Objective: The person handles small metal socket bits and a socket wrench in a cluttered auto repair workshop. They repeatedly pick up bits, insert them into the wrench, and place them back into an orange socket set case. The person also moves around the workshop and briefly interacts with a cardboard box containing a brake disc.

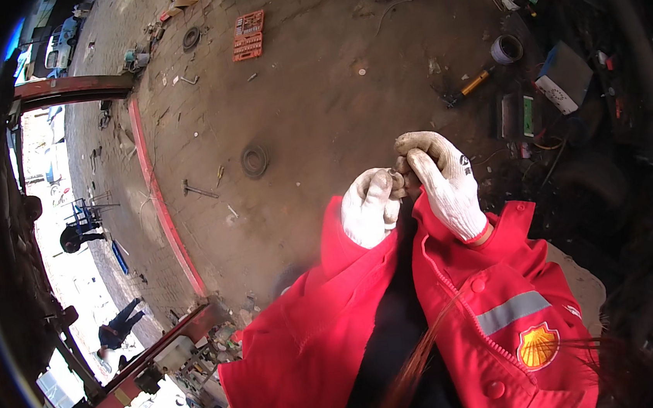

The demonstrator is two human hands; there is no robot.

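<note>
Both of my hands wear white knitted work gloves, stained brown at the fingers, with red jacket sleeves behind them. My left hand [372, 206] is closed, its thumb pressed against curled fingers. Close beside it on the right, my right hand [444, 184] bends its fingers over and pinches them toward the left fingertips. The fingertips of the two hands meet in front of me. Whatever small thing may lie between them is too dark and too covered to name.
Below lies a dirty brown floor. An orange socket tool case [247, 36] lies open far off; a hammer [201, 189] and a round dark ring [254, 160] rest left. Toward the right are a yellow-handled tool [476, 83], a tape roll [506, 49] and a box [565, 78]. People stand outside, left.
</note>
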